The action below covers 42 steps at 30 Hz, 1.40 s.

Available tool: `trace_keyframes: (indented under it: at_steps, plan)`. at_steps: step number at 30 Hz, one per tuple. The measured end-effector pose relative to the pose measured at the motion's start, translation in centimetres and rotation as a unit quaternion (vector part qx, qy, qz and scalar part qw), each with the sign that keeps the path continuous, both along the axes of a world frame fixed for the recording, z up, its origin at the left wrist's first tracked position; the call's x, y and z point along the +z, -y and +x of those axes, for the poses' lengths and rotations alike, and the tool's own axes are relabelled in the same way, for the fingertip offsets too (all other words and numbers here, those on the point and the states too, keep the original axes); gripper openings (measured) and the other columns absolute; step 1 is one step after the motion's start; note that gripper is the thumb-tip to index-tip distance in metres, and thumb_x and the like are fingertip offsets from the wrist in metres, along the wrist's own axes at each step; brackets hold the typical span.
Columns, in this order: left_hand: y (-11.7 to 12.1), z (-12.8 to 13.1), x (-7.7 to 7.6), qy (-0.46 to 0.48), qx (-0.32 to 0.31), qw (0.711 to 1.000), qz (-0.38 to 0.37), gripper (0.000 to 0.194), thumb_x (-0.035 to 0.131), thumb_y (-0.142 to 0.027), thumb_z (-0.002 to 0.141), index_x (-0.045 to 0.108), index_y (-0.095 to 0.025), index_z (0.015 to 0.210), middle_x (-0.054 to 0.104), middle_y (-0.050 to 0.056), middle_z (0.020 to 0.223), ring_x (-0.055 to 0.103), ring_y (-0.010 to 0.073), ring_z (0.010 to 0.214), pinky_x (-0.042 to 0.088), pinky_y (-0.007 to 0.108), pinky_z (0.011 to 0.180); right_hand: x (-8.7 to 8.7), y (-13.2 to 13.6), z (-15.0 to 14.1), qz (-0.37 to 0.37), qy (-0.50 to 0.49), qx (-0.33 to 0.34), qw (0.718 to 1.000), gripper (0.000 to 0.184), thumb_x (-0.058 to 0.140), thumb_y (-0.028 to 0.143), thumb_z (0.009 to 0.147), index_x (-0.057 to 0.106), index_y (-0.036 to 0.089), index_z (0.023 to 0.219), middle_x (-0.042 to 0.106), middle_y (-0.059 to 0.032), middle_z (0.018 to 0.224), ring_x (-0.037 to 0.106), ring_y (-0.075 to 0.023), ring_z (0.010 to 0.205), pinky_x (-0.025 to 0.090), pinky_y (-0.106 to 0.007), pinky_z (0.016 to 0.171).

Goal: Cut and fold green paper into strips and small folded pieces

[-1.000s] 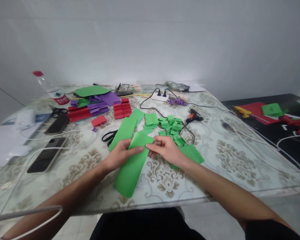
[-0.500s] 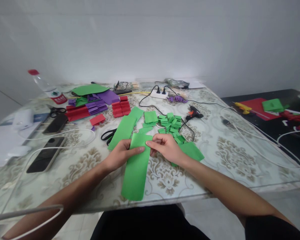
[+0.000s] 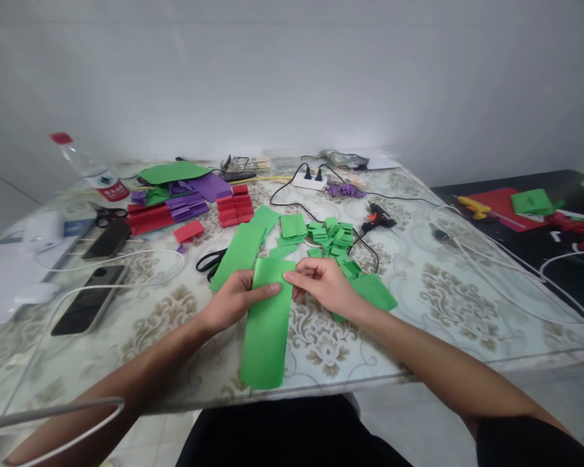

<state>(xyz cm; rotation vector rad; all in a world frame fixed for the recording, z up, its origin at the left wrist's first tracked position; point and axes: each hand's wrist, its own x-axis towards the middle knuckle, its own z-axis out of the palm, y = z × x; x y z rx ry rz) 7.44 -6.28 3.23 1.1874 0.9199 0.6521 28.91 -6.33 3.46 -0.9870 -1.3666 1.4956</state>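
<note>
A long green paper strip (image 3: pixel 267 337) hangs between my hands near the table's front edge. My left hand (image 3: pixel 236 299) grips its left side, the thumb on top and the fingers behind. At the upper right edge, my right hand (image 3: pixel 324 285) pinches the strip between thumb and fingers. Another green strip (image 3: pixel 238 256) lies just beyond my left hand, partly over black-handled scissors (image 3: pixel 210 261). Beyond my right hand are small folded green pieces (image 3: pixel 333 240), a green square stack (image 3: pixel 293 226) and a larger green sheet (image 3: pixel 374 292).
Folded red (image 3: pixel 235 207) and purple pieces (image 3: pixel 187 206) lie at the back left, near a bottle (image 3: pixel 111 186). Phones (image 3: pixel 90 301) and a white cable are at left. A black glue gun (image 3: pixel 378 217) and power strip (image 3: pixel 310 181) stand behind. A yellow glue gun (image 3: pixel 474 207) lies right.
The lower end of the green strip has swung slightly to the right. Both hands keep their hold in nearly the same place.
</note>
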Motion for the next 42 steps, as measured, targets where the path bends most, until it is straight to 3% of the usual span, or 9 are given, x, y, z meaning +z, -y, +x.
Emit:
trace_keyframes:
  at_steps: [11, 17, 24, 33, 42]
  plan:
    - [0.2, -0.1, 0.7, -0.016, 0.008, 1.000, -0.017, 0.036, 0.086, -0.044, 0.073, 0.077, -0.012, 0.088, 0.075, 0.005, 0.076, 0.065, 0.0160, 0.062, 0.052, 0.025, 0.059, 0.3, -0.2, 0.4, -0.018, -0.042, 0.004, 0.999, 0.037, 0.085, 0.050, 0.075, 0.071, 0.017, 0.080, 0.071, -0.0005, 0.062, 0.069, -0.0150, 0.056, 0.060, -0.026, 0.054]
    - [-0.2, 0.1, 0.9, -0.056, 0.053, 0.996, 0.047, 0.027, 0.085, -0.038, 0.073, 0.072, -0.016, 0.083, 0.067, -0.001, 0.072, 0.060, 0.0142, 0.062, 0.046, 0.023, 0.057, -0.5, 0.3, -0.5, -0.056, -0.034, 0.053, 0.996, 0.042, 0.086, 0.053, 0.073, 0.072, 0.015, 0.080, 0.071, -0.0016, 0.063, 0.069, -0.0138, 0.054, 0.059, -0.025, 0.053]
    - [-0.4, 0.0, 1.1, -0.105, 0.035, 0.991, 0.079, 0.024, 0.081, -0.037, 0.075, 0.069, -0.016, 0.075, 0.058, -0.004, 0.067, 0.049, 0.0109, 0.058, 0.038, 0.022, 0.053, -0.8, 0.2, -0.3, -0.087, -0.036, 0.063, 0.994, 0.034, 0.085, 0.045, 0.073, 0.071, 0.015, 0.081, 0.074, -0.0033, 0.067, 0.072, -0.0154, 0.058, 0.061, -0.026, 0.056]
    - [-0.3, 0.2, 1.2, -0.114, 0.018, 0.989, 0.095, 0.025, 0.080, -0.038, 0.074, 0.069, -0.016, 0.072, 0.057, -0.004, 0.067, 0.049, 0.0109, 0.060, 0.038, 0.022, 0.054, -0.6, 0.2, -0.2, -0.083, -0.023, 0.061, 0.994, 0.021, 0.078, 0.035, 0.074, 0.068, 0.016, 0.077, 0.073, -0.0019, 0.064, 0.070, -0.0154, 0.054, 0.061, -0.026, 0.051]
    - [-0.1, 0.4, 1.7, -0.100, 0.004, 0.994, 0.052, 0.028, 0.081, -0.040, 0.073, 0.068, -0.016, 0.071, 0.055, -0.004, 0.061, 0.049, 0.0105, 0.054, 0.037, 0.021, 0.050, -0.7, 0.2, -0.3, -0.053, 0.021, 0.053, 0.997, 0.011, 0.070, 0.027, 0.075, 0.067, 0.017, 0.074, 0.070, -0.0002, 0.059, 0.065, -0.0135, 0.049, 0.055, -0.024, 0.048]
